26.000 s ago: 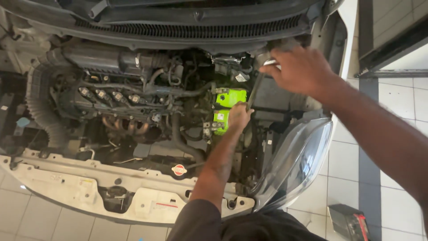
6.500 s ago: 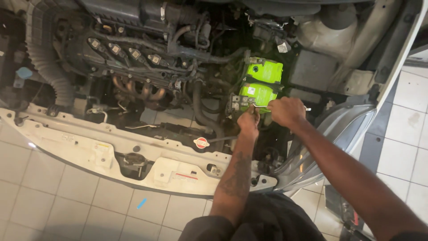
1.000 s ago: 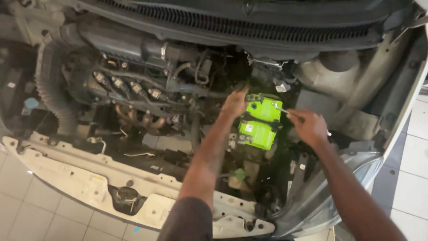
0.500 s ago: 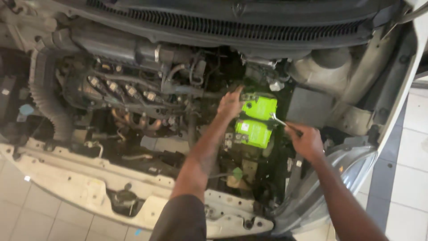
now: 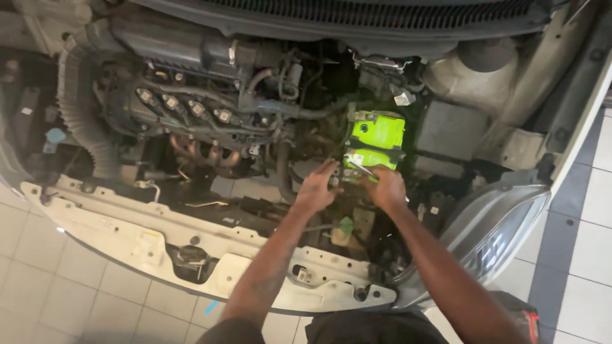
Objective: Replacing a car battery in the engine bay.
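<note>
Tiles (image 5: 76, 280), pale grey and square, lie nearest below me, and over them runs the white plastic front panel (image 5: 153, 245) of the car, bare of its bumper cover, with a round dark opening set into it. To my right the clear curved headlight lens (image 5: 503, 229) juts out past the panel, and a dark can with a red edge (image 5: 516, 315) stands on the floor beside my arm.

Both my forearms reach over that panel into the engine bay. My left hand (image 5: 317, 188) is curled with its fingers bent down onto dark parts just below the bright green rectangular battery (image 5: 376, 140); I cannot tell whether it pinches anything there. My right hand (image 5: 384, 186) sits just beside it, closed around a thin silver metal wrench (image 5: 361, 167) whose tip lies against the lower front edge of the battery. The battery sits right of the engine, its top crossed by a dark strap.

Farther left are the rusty brown exhaust pipes (image 5: 210, 156) and, above them, a row of black ignition coils (image 5: 185, 108). A ribbed black intake hose (image 5: 86, 127) curves down the far left. Along the top edge runs the dark slatted cowl (image 5: 382, 9).
</note>
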